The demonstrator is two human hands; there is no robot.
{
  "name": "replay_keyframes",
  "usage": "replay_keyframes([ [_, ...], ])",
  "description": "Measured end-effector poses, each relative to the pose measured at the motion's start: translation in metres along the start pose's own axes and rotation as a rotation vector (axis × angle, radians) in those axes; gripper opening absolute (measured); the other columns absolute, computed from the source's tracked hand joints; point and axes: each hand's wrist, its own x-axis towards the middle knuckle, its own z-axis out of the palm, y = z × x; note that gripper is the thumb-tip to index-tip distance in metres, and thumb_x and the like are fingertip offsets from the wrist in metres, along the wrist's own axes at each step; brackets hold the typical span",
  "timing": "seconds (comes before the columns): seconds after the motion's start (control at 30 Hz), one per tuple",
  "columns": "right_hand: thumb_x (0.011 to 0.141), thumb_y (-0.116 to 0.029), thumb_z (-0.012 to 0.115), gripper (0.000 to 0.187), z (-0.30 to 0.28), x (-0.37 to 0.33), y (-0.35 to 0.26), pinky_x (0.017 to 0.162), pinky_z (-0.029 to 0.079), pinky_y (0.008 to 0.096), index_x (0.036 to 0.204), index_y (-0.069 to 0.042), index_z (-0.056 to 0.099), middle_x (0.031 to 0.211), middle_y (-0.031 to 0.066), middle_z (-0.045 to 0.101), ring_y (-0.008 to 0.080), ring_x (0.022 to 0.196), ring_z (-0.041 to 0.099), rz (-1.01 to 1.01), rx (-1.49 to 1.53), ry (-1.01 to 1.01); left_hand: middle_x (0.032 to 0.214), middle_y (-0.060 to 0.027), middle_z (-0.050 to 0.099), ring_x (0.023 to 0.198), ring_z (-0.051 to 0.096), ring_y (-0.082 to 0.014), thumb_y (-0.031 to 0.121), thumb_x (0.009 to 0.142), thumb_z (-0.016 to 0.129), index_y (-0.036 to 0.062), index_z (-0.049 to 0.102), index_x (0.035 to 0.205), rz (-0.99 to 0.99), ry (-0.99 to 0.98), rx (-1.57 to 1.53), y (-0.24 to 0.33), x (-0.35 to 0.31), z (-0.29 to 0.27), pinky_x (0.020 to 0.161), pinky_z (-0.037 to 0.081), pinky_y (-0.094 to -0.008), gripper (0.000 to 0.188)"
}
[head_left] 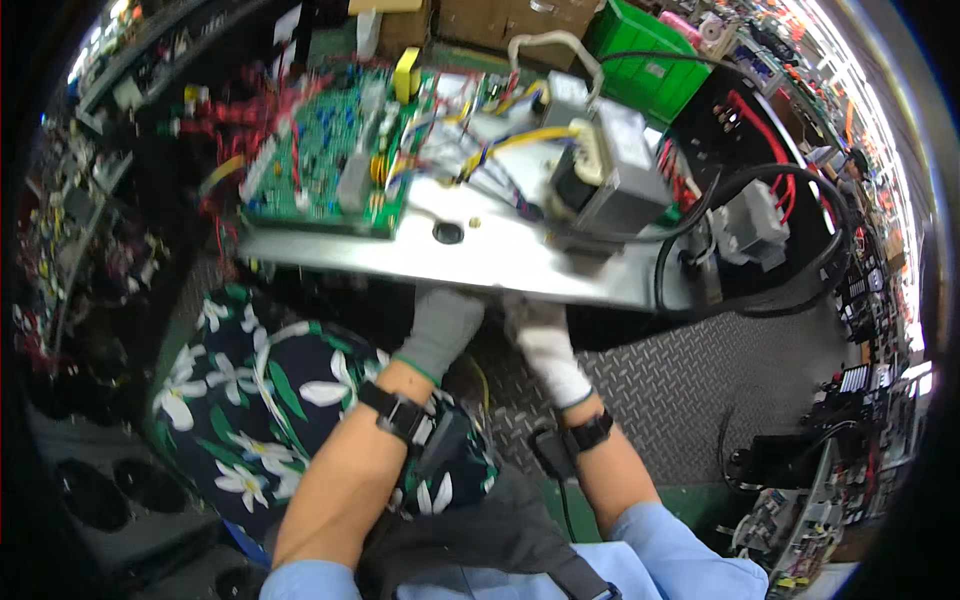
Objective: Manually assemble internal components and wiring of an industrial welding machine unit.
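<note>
A pale metal plate (500,255) lies across the view in front of me, slightly blurred. Its left part carries a green circuit board (335,150), and its right part a grey boxy transformer (625,165). My left hand (445,325), in a grey glove, is at the plate's near edge, left of the middle. Close beside it, my right hand (545,345) wears a whitish glove and meets the same edge. The fingers of both hands are hidden below the plate, so their grip does not show.
Thick black cables (840,240) loop off the plate's right end near a grey block (752,225). Red wires (260,110) bunch at the left. Behind stand a green crate (650,60) and cardboard boxes (520,20). Flower-patterned cloth (250,400) lies at lower left, above patterned metal flooring (680,400).
</note>
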Motion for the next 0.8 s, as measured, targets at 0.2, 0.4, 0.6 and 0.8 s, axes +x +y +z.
replay_keyframes([
  [0.2, 0.091, -0.019, 0.05, 0.029, -0.001, 0.022, -0.04, 0.09, 0.044, 0.0373, 0.117, -0.013, 0.06, 0.114, 0.013, 0.062, 0.028, 0.103, 0.058, -0.024, -1.048, -0.19, 0.075, -0.0184, 0.066, 0.071, 0.067, -0.0338, 0.015, 0.081, 0.054, 0.0095, 0.071, 0.077, -0.134, -0.249, -0.053, 0.002, 0.019, -0.034, 0.064, 0.055, -0.0451, 0.017],
  [0.4, 0.093, -0.015, 0.051, 0.022, 0.045, 0.007, -0.099, 0.065, 0.051, 0.0264, 0.109, -0.006, 0.062, 0.091, 0.0109, 0.065, 0.0177, 0.072, 0.062, 0.331, -0.782, -0.219, 0.081, -0.0196, 0.067, 0.08, 0.067, -0.0342, 0.006, 0.075, 0.061, 0.0037, 0.069, 0.081, -0.07, -0.423, -0.22, -0.022, 0.016, -0.051, 0.07, 0.054, -0.0425, 0.011],
  [0.6, 0.091, -0.01, 0.054, 0.018, 0.062, -0.02, -0.111, 0.062, 0.047, 0.025, 0.101, 0.004, 0.061, 0.087, 0.0059, 0.062, 0.0113, 0.068, 0.056, -0.089, -0.321, -0.027, 0.07, -0.0167, 0.065, 0.072, 0.067, -0.0323, 0.013, 0.062, 0.07, 0.0064, 0.069, 0.078, -0.02, -0.295, -0.129, -0.007, 0.012, -0.056, 0.06, 0.052, -0.0383, 0.017],
  [0.8, 0.096, -0.014, 0.046, 0.02, 0.074, -0.022, -0.086, 0.054, 0.042, 0.0229, 0.107, 0.0, 0.056, 0.081, 0.0031, 0.056, 0.0086, 0.06, 0.048, -0.082, -0.473, 0.006, 0.08, -0.0163, 0.065, 0.072, 0.065, -0.0275, 0.016, 0.074, 0.067, 0.0076, 0.066, 0.088, -0.382, -0.054, -0.998, -0.015, 0.008, -0.024, 0.059, 0.051, -0.0359, 0.016],
])
